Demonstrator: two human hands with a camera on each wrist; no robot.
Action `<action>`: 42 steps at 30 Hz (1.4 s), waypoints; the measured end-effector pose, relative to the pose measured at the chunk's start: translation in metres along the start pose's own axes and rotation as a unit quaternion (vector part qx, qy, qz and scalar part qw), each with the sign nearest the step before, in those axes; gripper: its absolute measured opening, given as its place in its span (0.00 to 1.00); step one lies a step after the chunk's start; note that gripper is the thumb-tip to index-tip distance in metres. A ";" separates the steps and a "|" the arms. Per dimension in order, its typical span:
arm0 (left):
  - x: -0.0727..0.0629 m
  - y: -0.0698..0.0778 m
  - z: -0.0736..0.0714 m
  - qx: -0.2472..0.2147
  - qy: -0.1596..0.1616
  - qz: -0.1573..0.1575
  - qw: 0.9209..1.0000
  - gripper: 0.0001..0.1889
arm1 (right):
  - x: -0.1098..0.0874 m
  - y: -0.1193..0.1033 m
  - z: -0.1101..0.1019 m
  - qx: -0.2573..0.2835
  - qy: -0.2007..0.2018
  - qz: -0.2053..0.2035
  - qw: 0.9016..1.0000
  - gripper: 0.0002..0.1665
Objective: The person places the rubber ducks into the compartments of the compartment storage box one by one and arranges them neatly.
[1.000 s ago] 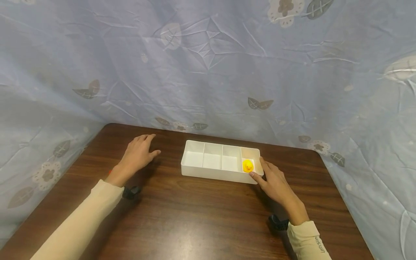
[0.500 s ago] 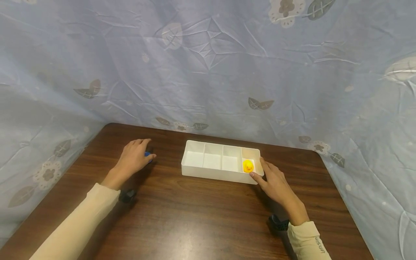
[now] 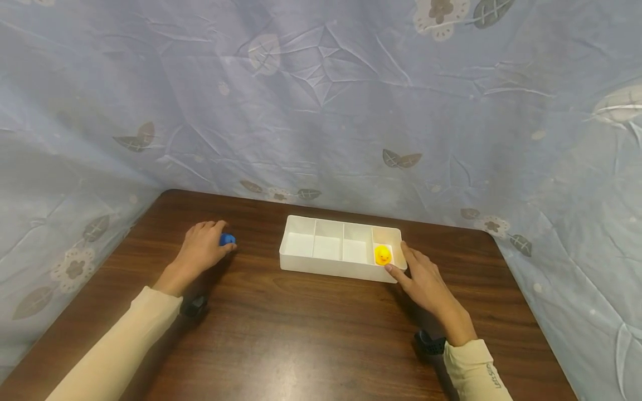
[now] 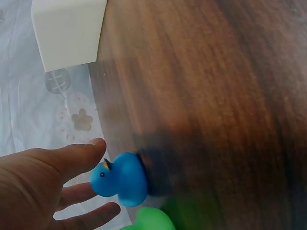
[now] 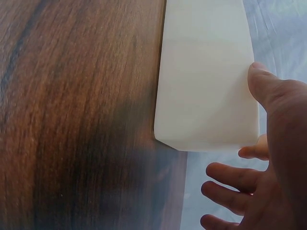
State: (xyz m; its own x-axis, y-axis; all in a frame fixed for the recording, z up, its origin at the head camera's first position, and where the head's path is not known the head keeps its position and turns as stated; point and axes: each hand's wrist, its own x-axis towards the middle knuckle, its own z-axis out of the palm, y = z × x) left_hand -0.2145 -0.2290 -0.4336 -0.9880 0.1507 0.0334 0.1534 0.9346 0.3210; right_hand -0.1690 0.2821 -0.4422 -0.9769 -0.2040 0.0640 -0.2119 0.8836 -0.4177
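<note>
A blue toy duck stands on the table at the left, between the thumb and fingers of my left hand. In the left wrist view that hand's thumb and fingers are spread around the duck's head, with gaps showing. A white box with several compartments stands toward the back. A yellow toy duck sits in its rightmost compartment. My right hand holds the box's near right corner, thumb on the front rim and index finger along the end wall; its other fingers spread loosely beyond.
Part of a green toy shows close beside the blue duck in the left wrist view. The brown wooden table ends at a patterned curtain that hangs behind and at both sides.
My left hand has lowered and drawn back slightly to the left, its thumb and fingers coming around the blue duck, which now shows beside it. The right hand and the box have stayed in place.
</note>
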 end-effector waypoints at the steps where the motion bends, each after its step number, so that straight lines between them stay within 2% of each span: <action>1: 0.000 -0.001 0.001 0.000 0.001 -0.001 1.000 0.32 | 0.000 0.000 0.000 0.000 0.000 -0.001 1.000 0.53; 12: 0.000 -0.005 0.004 -0.002 0.008 -0.003 1.000 0.26 | 0.001 0.000 0.000 0.000 -0.001 0.000 1.000 0.53; 20: -0.001 -0.007 0.007 -0.007 -0.001 -0.004 1.000 0.24 | 0.002 0.002 0.002 -0.001 -0.007 0.002 1.000 0.53; 27: 0.001 -0.008 0.007 -0.007 0.003 -0.003 1.000 0.23 | 0.001 0.003 0.002 0.001 -0.005 0.003 1.000 0.53; 35: 0.004 -0.005 -0.001 -0.004 0.009 -0.006 1.000 0.22 | 0.000 0.002 0.000 0.005 -0.005 0.004 1.000 0.53; 42: 0.007 0.002 -0.007 -0.001 0.020 0.004 1.000 0.22 | 0.001 0.001 -0.001 0.002 -0.011 0.005 1.000 0.53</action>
State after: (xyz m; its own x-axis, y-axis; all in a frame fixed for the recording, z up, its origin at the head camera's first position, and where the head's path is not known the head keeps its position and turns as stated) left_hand -0.2213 -0.2287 -0.4260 -0.9865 0.1458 0.0744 0.1622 0.9323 0.3233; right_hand -0.1699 0.2834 -0.4414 -0.9781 -0.2042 0.0395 -0.2017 0.8843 -0.4212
